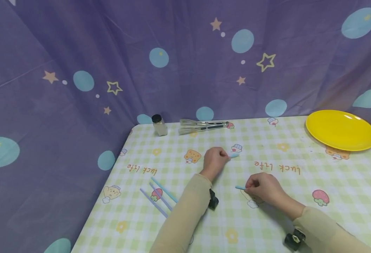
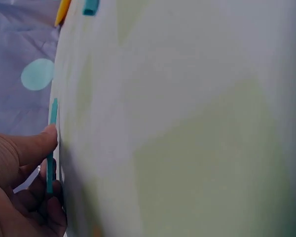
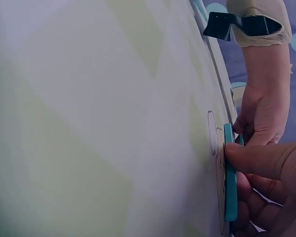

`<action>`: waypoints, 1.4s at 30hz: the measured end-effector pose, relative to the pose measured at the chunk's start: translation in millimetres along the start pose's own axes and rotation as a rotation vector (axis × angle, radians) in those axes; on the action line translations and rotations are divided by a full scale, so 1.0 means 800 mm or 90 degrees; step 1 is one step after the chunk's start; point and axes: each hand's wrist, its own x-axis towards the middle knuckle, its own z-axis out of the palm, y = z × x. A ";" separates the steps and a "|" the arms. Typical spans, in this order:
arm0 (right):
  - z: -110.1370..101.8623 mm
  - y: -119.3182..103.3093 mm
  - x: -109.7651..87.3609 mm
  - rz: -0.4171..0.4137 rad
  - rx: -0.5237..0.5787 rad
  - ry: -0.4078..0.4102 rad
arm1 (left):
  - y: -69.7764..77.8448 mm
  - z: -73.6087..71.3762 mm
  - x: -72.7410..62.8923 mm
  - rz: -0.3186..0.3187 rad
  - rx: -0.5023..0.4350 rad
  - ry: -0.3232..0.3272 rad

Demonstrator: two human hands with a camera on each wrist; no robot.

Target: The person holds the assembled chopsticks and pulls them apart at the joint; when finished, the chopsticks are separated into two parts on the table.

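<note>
My left hand [image 1: 215, 160] pinches a slim light-blue stick [image 1: 234, 155], which points right, low over the tablecloth. In the left wrist view this teal stick [image 2: 54, 113] has a narrower, stepped tip, with the thumb across its middle. Nearer the front and to the right, my right hand [image 1: 266, 187] pinches another short blue stick [image 1: 240, 187] that points left. Up close in the right wrist view it is a flat teal bar [image 3: 230, 182] between thumb and fingers, just above the cloth. The two pieces are apart.
Three thin sticks, one blue [image 1: 163, 189] and two purple [image 1: 154, 202], lie left of my left forearm. A black-capped jar [image 1: 160, 126] and metal tongs [image 1: 204, 126] sit at the back edge. A yellow plate [image 1: 340, 130] is at the back right of the checked tablecloth [image 1: 173, 158].
</note>
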 end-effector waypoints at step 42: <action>0.041 -0.063 0.027 -0.113 0.158 -0.072 | -0.125 -0.155 -0.103 0.131 -0.064 -0.092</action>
